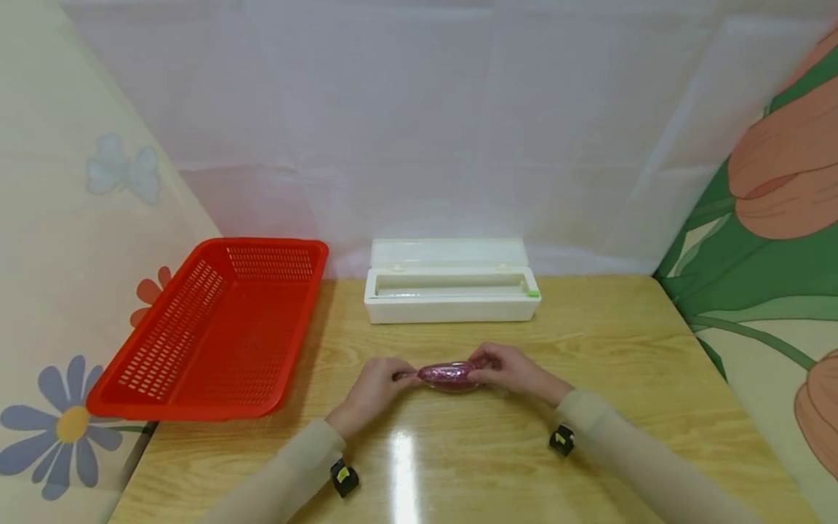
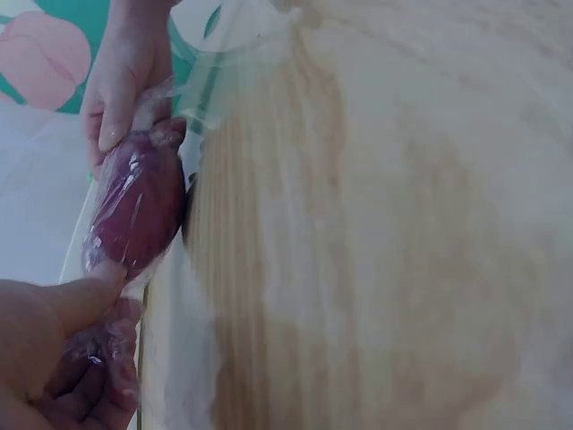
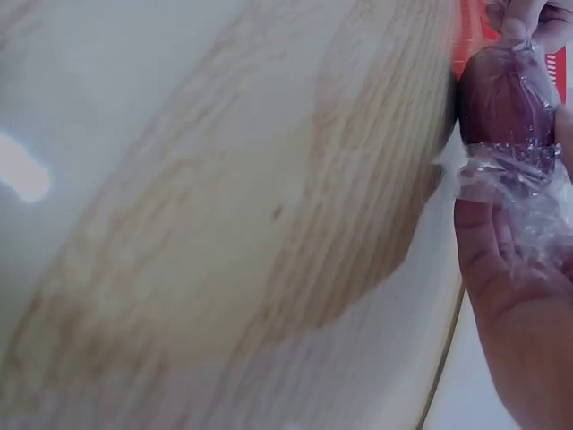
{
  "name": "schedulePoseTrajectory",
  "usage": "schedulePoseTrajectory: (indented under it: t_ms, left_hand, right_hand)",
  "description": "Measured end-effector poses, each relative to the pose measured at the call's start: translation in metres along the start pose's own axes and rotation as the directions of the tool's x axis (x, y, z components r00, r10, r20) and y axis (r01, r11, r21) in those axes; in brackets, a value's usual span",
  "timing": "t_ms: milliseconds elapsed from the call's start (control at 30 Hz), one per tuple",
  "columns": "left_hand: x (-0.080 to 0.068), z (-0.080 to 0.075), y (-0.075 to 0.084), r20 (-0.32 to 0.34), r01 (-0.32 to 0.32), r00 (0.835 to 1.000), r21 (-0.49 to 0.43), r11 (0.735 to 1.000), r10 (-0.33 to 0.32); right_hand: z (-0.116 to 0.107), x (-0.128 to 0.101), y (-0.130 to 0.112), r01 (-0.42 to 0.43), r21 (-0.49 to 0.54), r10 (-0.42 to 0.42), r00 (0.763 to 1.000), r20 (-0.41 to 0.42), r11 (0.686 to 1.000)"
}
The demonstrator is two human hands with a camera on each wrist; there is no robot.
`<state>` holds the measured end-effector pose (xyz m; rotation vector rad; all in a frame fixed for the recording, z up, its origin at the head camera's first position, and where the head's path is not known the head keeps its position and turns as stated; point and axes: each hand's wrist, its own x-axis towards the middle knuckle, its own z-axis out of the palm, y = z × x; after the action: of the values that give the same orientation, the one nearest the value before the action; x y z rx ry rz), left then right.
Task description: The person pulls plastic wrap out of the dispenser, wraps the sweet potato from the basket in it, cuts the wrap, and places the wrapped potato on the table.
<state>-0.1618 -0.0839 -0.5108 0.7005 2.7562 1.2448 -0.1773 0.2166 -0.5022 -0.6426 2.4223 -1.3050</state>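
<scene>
A long, rounded purple vegetable (image 1: 448, 376) wrapped in clear cling film is held level just over the wooden table; its exact kind cannot be told. My left hand (image 1: 380, 387) pinches the twisted film at its left end, with the thumb against the tip in the left wrist view. At the other end, my right hand (image 1: 507, 370) grips the vegetable and its film between thumb and fingers. Loose, crumpled film (image 3: 528, 210) bunches over the right palm in the right wrist view. Behind both hands stands a white cling film dispenser (image 1: 452, 311), its lid raised.
To the left sits a red perforated plastic basket (image 1: 229, 349) with nothing in it. A green cutter slide (image 1: 533, 293) marks the dispenser's right front corner. White cloth (image 1: 425, 145) hangs behind the wooden table (image 1: 609, 349), and flower-printed sheets flank both sides.
</scene>
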Motion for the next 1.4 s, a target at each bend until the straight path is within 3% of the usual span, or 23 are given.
schedulePoseTrajectory:
  t_ms: [167,333,433,500,600,667,800,1000,1100,1267,1400]
  left_hand:
    - [-0.004,0.005,0.009,-0.037,0.089,0.995,-0.094,0.992,-0.092]
    - [-0.003,0.006,0.018,0.013,0.182,0.982,-0.315,0.931,-0.187]
    - [-0.002,0.005,0.022,0.056,0.197,0.980,-0.408,0.891,-0.191]
    - [-0.002,0.004,0.025,0.079,0.190,0.982,-0.422,0.887,-0.172]
    - [-0.003,0.005,0.025,0.080,0.140,0.990,-0.375,0.916,-0.118]
    - [-0.002,0.005,0.024,0.055,0.085,0.996,-0.290,0.953,-0.072]
    - [0.000,0.004,0.021,-0.014,-0.008,1.000,-0.148,0.989,0.006]
    - [0.009,0.007,0.018,-0.040,-0.087,0.996,-0.087,0.992,0.084]
    - [0.014,0.011,0.016,-0.044,-0.091,0.995,-0.098,0.991,0.087]
    - [0.016,0.016,0.015,-0.106,-0.080,0.992,-0.107,0.991,0.069]
    - [0.013,0.020,0.018,-0.099,-0.098,0.990,-0.012,0.995,0.096]
  right_hand:
    - [0.002,0.000,-0.001,-0.053,-0.024,0.053,0.998,-0.023,0.998]
    - [0.001,-0.001,-0.003,-0.044,-0.046,0.043,0.999,-0.033,0.998]
    - [0.001,-0.001,-0.003,-0.042,-0.048,0.041,0.999,-0.028,0.998]
    - [0.001,-0.001,-0.003,-0.047,-0.043,0.046,0.999,-0.026,0.998]
    - [0.000,-0.001,-0.003,-0.052,-0.044,0.050,0.998,-0.025,0.998]
    - [0.000,-0.001,-0.003,-0.056,-0.051,0.054,0.998,-0.026,0.997]
    - [-0.001,0.000,-0.003,-0.033,-0.074,0.032,0.999,-0.022,0.997]
    - [-0.003,0.001,-0.005,-0.005,-0.107,0.003,1.000,-0.016,0.994]
    - [-0.004,0.003,-0.006,-0.008,-0.115,0.006,1.000,-0.014,0.993]
    - [-0.003,0.007,-0.006,-0.029,-0.135,0.026,0.999,-0.024,0.990]
    - [-0.003,0.010,-0.007,-0.034,-0.153,0.029,0.999,-0.035,0.988]
